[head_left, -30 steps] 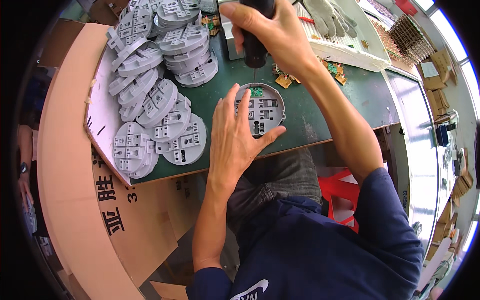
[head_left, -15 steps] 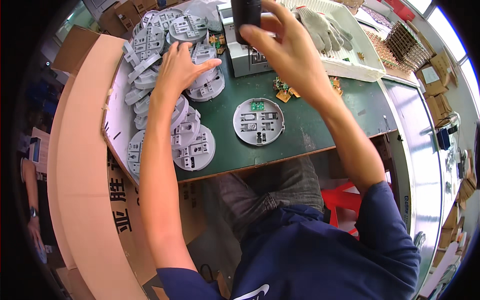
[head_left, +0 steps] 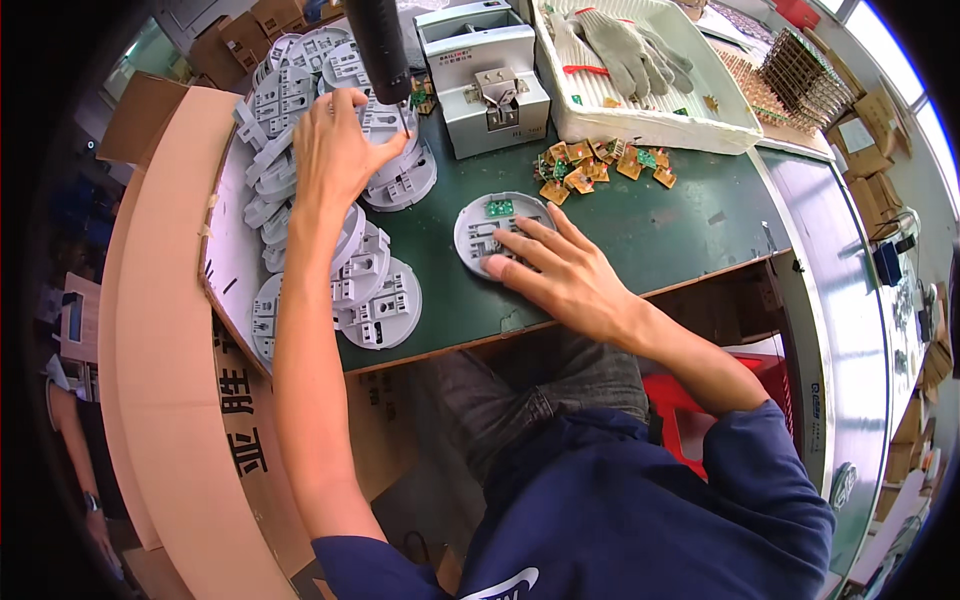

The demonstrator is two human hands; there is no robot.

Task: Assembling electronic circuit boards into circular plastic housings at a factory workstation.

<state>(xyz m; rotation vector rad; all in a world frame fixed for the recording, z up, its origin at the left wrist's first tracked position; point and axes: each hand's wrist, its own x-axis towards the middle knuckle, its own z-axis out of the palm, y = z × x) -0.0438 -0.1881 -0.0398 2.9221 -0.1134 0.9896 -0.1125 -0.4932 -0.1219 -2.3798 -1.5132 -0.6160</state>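
1. I take the round grey housing (head_left: 480,228) as clock centre; it lies on the bench (head_left: 690,220).
2. My right hand (head_left: 570,265), 4 o'clock: fingers apart, laid over the housing.
3. My left hand (head_left: 332,150), 10 o'clock: thumb and fingers apart at the stacked housings (head_left: 402,186); I cannot tell whether it grips.
4. Black driver (head_left: 379,42), 11 o'clock: bit downward.
5. Circuit boards (head_left: 577,181), 2 o'clock: loose pile.

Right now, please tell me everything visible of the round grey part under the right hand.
The round grey part looks like plastic: a shallow dish with raised rim and moulded compartments. A small green circuit board sits near its far edge. It lies flat, open side up, on the green tabletop; the right hand spreads over its right side, apparently touching, hiding some.
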